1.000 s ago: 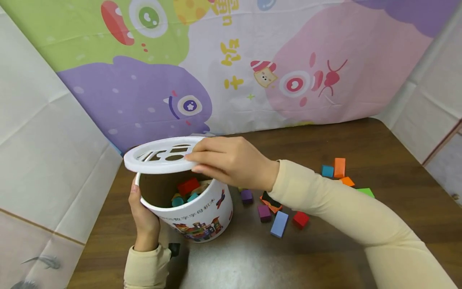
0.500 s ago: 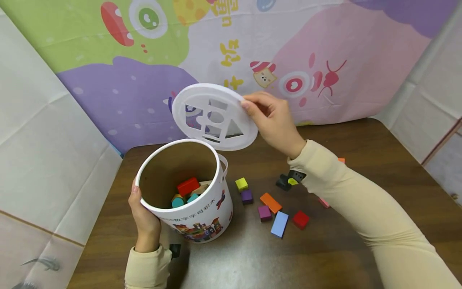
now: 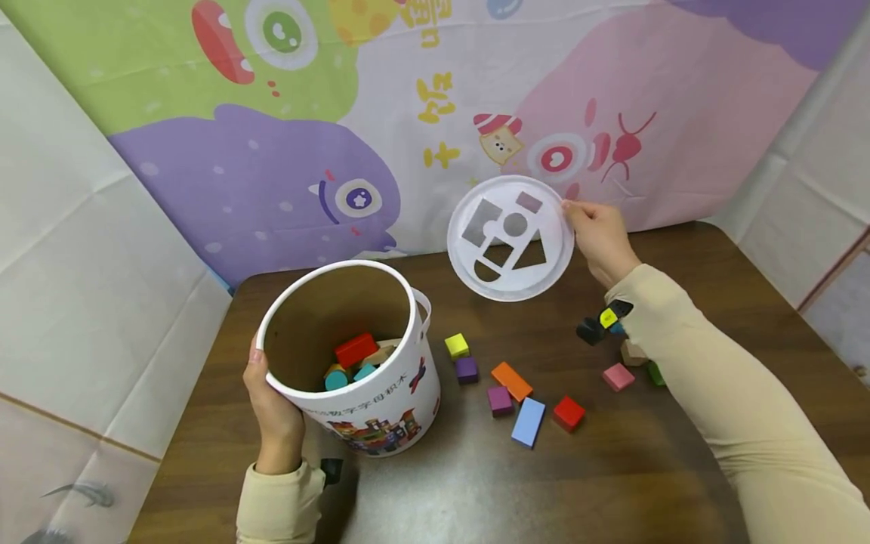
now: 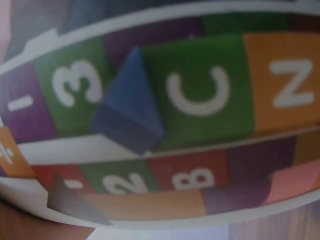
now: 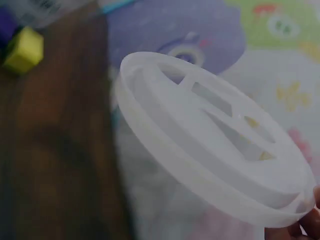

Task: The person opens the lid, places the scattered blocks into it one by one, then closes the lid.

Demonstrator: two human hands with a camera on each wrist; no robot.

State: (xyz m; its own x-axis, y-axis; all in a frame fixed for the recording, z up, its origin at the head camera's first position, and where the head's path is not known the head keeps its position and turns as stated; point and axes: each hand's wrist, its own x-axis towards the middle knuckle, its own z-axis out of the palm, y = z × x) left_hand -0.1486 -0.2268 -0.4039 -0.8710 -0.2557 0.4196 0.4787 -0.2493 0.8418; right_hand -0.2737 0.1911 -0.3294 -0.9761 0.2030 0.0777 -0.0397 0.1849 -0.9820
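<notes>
A white bucket point(image 3: 423, 393) with printed block pictures stands at the left of the table, its mouth uncovered. My left hand point(image 3: 277, 415) holds its left side near the rim; most of the fingers are hidden. The left wrist view is filled by the bucket's printed side point(image 4: 200, 90). Inside the bucket lie several blocks, among them a red block point(image 3: 356, 350). My right hand point(image 3: 601, 238) pinches the right edge of a white lid point(image 3: 469, 261) with shaped cut-outs, held up above the back of the table. The lid point(image 5: 200, 150) also shows tilted in the right wrist view.
Loose blocks lie right of the bucket: yellow point(image 3: 458, 346), purple point(image 3: 466, 370), orange point(image 3: 512, 381), light blue point(image 3: 528, 423), red point(image 3: 568, 413) and pink point(image 3: 618, 376). The right forearm covers part of a farther group. A patterned cloth point(image 3: 435, 211) hangs behind the table.
My right hand has lifted the lid off the bucket and carried it to the right, turning its face forward. My left hand stays on the bucket.
</notes>
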